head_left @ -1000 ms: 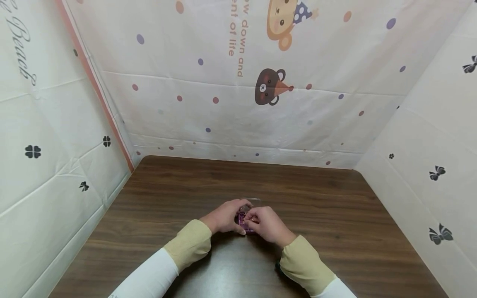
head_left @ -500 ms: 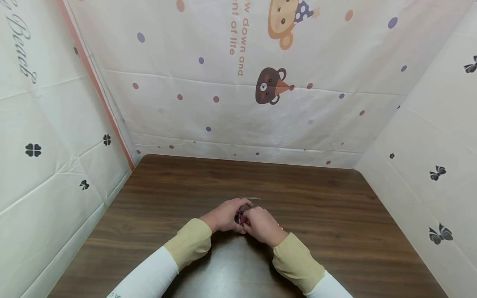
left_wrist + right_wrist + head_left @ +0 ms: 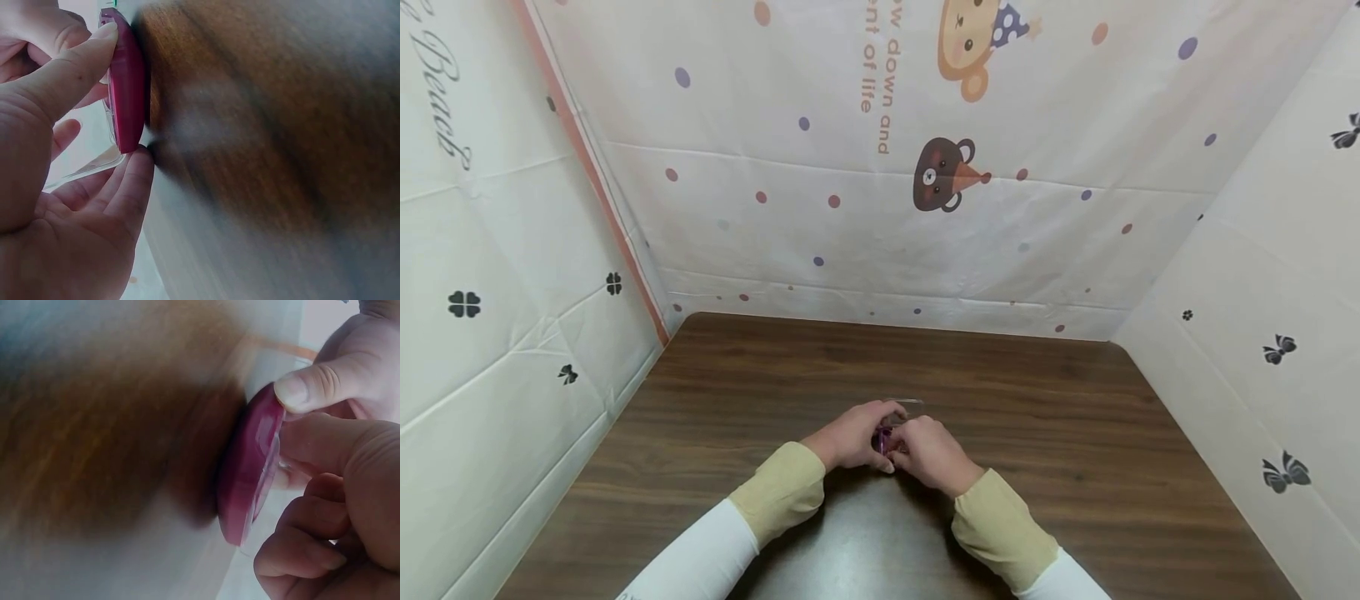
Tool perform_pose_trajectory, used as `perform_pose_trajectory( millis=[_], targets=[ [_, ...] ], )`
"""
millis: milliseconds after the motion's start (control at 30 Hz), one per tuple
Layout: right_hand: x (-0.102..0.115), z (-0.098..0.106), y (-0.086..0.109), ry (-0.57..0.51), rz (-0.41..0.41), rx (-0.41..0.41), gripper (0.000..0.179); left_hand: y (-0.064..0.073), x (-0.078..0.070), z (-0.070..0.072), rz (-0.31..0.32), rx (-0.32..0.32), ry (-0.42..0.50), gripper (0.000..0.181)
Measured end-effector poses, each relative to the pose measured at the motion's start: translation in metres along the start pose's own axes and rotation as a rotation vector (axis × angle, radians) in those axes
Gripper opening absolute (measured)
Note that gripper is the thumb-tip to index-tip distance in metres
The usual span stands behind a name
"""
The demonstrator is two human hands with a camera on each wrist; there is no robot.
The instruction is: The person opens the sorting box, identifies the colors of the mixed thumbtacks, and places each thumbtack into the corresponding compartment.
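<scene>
A small magenta case point(image 3: 882, 439) lies on the table between both hands, its clear lid point(image 3: 907, 407) swung open on the far side. My left hand point(image 3: 853, 435) grips the case by its edges; in the left wrist view, the thumb point(image 3: 75, 72) presses the near rim and fingertips meet the opposite end. Over the open side of the case is my right hand point(image 3: 934, 454), its fingers curled and its thumb reaching inside. What those fingertips touch or pinch is hidden behind the hand. The right wrist view shows the case's rounded magenta underside point(image 3: 250, 469) close to the tabletop.
The dark wood-grain table point(image 3: 1037, 400) extends around the hands. White printed sheets hang beyond its back edge point(image 3: 820, 208) and along the left and right sides.
My right hand has shifted a little to the left and turned, covering more of the case's inside. The left hand and the case have stayed in place.
</scene>
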State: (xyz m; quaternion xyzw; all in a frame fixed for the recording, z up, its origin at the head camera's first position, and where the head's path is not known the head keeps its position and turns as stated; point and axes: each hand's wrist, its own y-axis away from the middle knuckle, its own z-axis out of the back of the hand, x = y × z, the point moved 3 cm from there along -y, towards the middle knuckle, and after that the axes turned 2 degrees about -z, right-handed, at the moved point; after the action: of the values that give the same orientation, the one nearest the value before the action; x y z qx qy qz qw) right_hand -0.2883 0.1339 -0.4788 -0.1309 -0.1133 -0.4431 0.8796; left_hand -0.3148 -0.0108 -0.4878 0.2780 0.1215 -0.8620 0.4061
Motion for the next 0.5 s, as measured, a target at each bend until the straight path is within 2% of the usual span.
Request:
perform_pose_trajectory(
  millis=[233,367,500],
  targets=[
    [-0.018,0.017,0.01,-0.117,-0.045,0.035,0.008,-0.002,0.0,-0.002,0.024,0.007,-0.005,0.078],
    [-0.034,0.028,0.016,-0.096,-0.072,0.049,0.007,-0.003,0.0,-0.003,0.049,0.013,0.013,0.079],
    [-0.051,0.038,0.023,-0.02,-0.082,0.049,0.006,-0.002,0.001,-0.002,0.066,0.014,0.031,0.081]
  ],
)
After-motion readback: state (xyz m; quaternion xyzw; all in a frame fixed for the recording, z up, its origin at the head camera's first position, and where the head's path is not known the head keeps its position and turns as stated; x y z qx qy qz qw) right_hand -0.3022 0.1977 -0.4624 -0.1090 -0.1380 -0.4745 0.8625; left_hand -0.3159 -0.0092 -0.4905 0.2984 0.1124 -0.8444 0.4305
